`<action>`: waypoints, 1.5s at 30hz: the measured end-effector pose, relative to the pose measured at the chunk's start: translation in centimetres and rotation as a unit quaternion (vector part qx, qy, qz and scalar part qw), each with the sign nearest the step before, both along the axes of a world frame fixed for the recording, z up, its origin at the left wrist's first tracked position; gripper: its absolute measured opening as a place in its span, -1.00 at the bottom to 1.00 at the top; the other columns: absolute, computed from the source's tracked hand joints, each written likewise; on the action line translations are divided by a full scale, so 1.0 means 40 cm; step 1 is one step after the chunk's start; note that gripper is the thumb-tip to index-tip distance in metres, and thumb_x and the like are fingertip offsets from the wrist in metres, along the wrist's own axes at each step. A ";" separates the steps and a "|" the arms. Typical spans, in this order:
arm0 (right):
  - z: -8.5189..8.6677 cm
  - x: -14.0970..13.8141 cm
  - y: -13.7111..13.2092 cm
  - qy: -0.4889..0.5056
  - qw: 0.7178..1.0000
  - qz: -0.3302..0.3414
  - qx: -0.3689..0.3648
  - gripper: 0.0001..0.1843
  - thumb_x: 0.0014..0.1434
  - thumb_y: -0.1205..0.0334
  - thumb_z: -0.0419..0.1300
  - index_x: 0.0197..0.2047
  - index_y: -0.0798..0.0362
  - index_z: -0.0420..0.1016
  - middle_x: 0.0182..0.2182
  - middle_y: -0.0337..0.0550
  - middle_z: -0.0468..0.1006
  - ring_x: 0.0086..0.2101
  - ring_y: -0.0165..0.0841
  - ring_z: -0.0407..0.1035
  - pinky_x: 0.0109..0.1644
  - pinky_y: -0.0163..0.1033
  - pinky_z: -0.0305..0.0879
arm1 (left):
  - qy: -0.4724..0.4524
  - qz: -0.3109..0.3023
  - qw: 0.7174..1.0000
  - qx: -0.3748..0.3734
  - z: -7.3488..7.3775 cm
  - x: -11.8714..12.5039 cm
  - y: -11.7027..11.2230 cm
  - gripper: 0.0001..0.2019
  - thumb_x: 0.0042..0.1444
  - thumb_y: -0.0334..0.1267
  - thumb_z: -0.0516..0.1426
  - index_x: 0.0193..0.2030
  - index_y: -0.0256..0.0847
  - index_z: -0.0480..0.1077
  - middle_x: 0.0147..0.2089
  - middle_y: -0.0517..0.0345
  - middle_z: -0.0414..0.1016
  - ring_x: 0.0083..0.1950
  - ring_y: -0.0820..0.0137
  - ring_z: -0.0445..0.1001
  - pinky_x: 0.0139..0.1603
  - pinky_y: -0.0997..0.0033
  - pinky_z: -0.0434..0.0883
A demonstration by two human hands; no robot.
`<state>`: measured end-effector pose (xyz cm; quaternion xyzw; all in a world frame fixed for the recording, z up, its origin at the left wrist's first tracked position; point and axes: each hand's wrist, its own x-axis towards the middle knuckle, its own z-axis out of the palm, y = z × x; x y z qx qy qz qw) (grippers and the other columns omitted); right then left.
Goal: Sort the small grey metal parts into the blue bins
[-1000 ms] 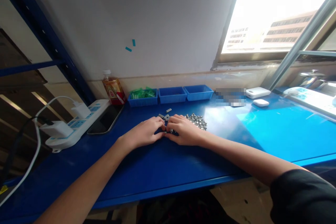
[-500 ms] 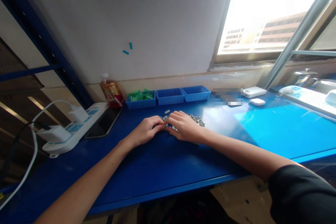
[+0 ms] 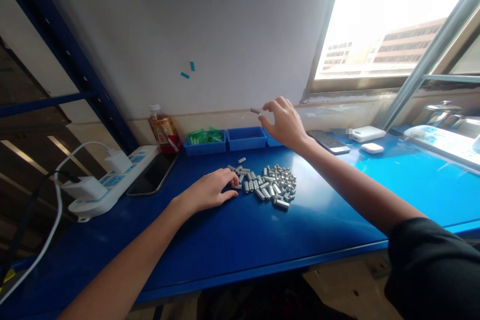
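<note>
My right hand (image 3: pixel 285 122) is raised above the back of the table, near the blue bins, pinching a small metal spacer (image 3: pixel 255 110) between thumb and finger. My left hand (image 3: pixel 212 187) rests on the table, its thumb apart from its curled fingers. A metal piece (image 3: pixel 237 187) lies at those fingertips, not clearly gripped. To the right of this hand spread several loose silvery cylindrical spacers (image 3: pixel 260 193), running into a heap of small metal screws (image 3: pixel 287 178). One more spacer (image 3: pixel 242 160) lies apart behind them.
Along the wall stand a blue bin (image 3: pixel 205 148) with green pieces, a middle blue bin (image 3: pixel 246 145) and a right blue bin (image 3: pixel 273 142), partly hidden by my hand. At left are a bottle (image 3: pixel 164 130), a phone (image 3: pixel 153 175) and a power strip (image 3: pixel 92 205); another phone (image 3: pixel 330 142) lies right.
My right hand has moved up and away from my left, carrying a metal spacer toward the bins. The spacers and screws it covered now show. My left hand has barely moved.
</note>
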<state>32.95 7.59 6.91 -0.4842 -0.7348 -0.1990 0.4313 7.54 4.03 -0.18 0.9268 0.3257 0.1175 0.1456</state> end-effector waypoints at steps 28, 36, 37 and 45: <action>-0.075 -0.001 0.029 -0.060 0.987 -0.060 -0.138 -0.51 0.19 0.01 0.12 0.09 0.15 0.32 -0.09 0.12 0.49 -0.09 -0.04 0.31 -0.10 -0.04 0.24 | -0.035 0.089 0.994 0.051 -0.065 -0.016 0.055 -0.77 0.18 -0.07 0.06 -0.18 -0.17 0.37 -0.20 0.09 0.43 -0.16 0.27 0.41 -0.10 0.25 0.36; -0.165 -0.013 -0.040 -0.030 0.982 -0.013 -0.186 -0.55 0.23 0.03 0.08 0.08 0.13 0.33 -0.09 0.08 0.48 -0.09 -0.06 0.30 -0.06 -0.03 0.22 | -0.034 0.063 0.996 0.056 -0.073 -0.015 0.076 -0.75 0.20 -0.08 0.02 -0.19 -0.20 0.37 -0.21 0.05 0.43 -0.17 0.26 0.40 -0.13 0.27 0.34; -0.169 -0.018 -0.043 -0.030 0.982 -0.006 -0.186 -0.56 0.23 0.03 0.08 0.08 0.13 0.33 -0.09 0.07 0.48 -0.09 -0.07 0.29 -0.06 -0.03 0.22 | -0.033 0.063 0.996 0.057 -0.074 -0.013 0.077 -0.74 0.21 -0.08 0.02 -0.17 -0.21 0.38 -0.20 0.04 0.43 -0.16 0.25 0.40 -0.12 0.26 0.34; -0.205 -0.045 -0.061 -0.037 0.980 0.108 -0.162 -0.69 0.23 0.11 0.11 -0.04 0.10 0.40 -0.24 -0.06 0.51 -0.16 -0.21 0.32 -0.09 -0.15 0.24 | -0.067 0.049 0.995 0.065 -0.064 0.012 0.056 -0.74 0.24 -0.13 -0.02 -0.17 -0.20 0.40 -0.14 0.02 0.43 -0.09 0.25 0.41 -0.02 0.23 0.35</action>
